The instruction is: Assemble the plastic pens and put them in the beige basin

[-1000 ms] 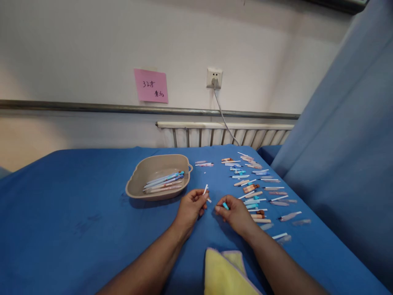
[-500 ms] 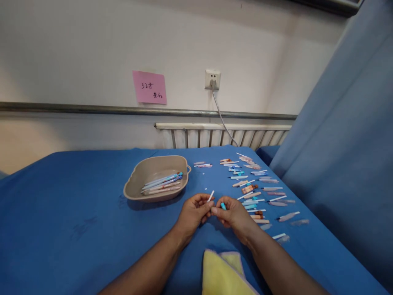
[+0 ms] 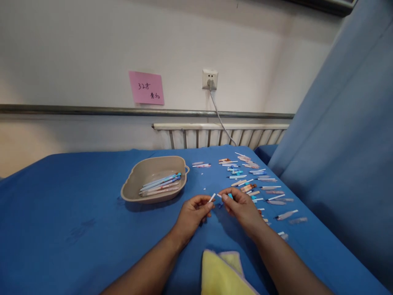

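Blue cloth point(image 3: 76, 196) covers a wide table or bed, and two bare hands work over it near the middle. The left hand point(image 3: 193, 214) pinches a short white stick point(image 3: 212, 198) between thumb and fingers, its tip slanting up and to the right. Just beside it, the right hand point(image 3: 242, 205) also has its fingers narrowed, gripping what may be a small white piece point(image 3: 219, 196); the fingers hide most of it. A turquoise pen part point(image 3: 230, 196) shows among that hand's fingers. The hands are close but apart.

Beyond the left hand sits a beige plastic basin point(image 3: 139, 170) with assembled-looking pens point(image 3: 161, 186), blue and pale pink, lying together inside. Pen parts point(image 3: 236, 177) in white, turquoise, peach and brown lie in loose rows to the right, some partly behind the right hand. A few pinkish parts point(image 3: 202, 166) lie just right of the basin. Nearest the viewer, between the forearms, is a folded yellow cloth point(image 3: 219, 272).

On the wall behind are a pink note point(image 3: 146, 88) with handwriting and a plugged-in socket point(image 3: 210, 75). Blue curtain point(image 3: 337, 123) hangs at right.
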`<action>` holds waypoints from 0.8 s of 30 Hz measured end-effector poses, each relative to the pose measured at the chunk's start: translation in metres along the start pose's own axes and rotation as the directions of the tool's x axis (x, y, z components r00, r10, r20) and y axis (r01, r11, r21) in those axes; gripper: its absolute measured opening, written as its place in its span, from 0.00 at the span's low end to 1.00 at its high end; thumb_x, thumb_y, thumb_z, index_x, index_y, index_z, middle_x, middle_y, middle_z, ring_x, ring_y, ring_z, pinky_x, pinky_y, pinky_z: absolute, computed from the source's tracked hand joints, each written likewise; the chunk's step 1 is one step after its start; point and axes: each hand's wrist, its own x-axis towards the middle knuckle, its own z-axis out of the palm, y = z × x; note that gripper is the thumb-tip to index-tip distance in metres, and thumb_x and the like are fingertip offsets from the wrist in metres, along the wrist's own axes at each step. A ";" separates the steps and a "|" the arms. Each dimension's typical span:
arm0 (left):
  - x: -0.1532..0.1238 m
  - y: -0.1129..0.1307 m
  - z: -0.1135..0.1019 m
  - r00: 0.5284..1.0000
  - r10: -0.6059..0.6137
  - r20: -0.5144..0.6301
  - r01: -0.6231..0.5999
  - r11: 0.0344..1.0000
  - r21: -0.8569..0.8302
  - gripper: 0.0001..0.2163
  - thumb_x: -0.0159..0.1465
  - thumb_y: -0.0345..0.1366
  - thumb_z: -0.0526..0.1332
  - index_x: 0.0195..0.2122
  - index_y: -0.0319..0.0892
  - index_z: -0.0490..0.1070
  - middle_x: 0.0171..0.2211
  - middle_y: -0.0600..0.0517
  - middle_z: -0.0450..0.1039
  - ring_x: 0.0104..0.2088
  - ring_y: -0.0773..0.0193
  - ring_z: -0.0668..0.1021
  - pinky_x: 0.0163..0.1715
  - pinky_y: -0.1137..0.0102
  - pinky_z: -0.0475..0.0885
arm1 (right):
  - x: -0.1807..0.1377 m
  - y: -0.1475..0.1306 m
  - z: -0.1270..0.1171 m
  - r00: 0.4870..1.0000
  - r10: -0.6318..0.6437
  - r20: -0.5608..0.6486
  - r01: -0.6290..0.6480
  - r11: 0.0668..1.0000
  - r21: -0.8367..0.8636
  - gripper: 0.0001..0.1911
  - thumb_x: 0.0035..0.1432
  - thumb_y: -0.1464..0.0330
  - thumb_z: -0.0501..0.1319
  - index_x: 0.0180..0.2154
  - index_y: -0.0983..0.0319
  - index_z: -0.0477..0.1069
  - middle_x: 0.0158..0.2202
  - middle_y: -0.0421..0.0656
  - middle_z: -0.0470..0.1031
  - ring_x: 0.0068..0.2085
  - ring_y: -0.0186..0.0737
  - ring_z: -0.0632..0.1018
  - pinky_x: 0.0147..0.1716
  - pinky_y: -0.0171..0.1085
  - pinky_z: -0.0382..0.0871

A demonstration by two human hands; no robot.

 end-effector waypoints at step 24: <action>0.000 -0.009 -0.002 0.984 0.141 0.105 -0.164 0.952 0.259 0.09 0.56 0.38 0.61 0.33 0.39 0.75 0.21 0.56 0.67 0.23 0.70 0.68 0.24 0.76 0.62 | -0.004 -0.005 -0.014 0.863 -0.488 0.129 0.417 0.545 -0.728 0.06 0.60 0.74 0.50 0.32 0.60 0.62 0.32 0.42 0.67 0.35 0.40 0.70 0.36 0.37 0.61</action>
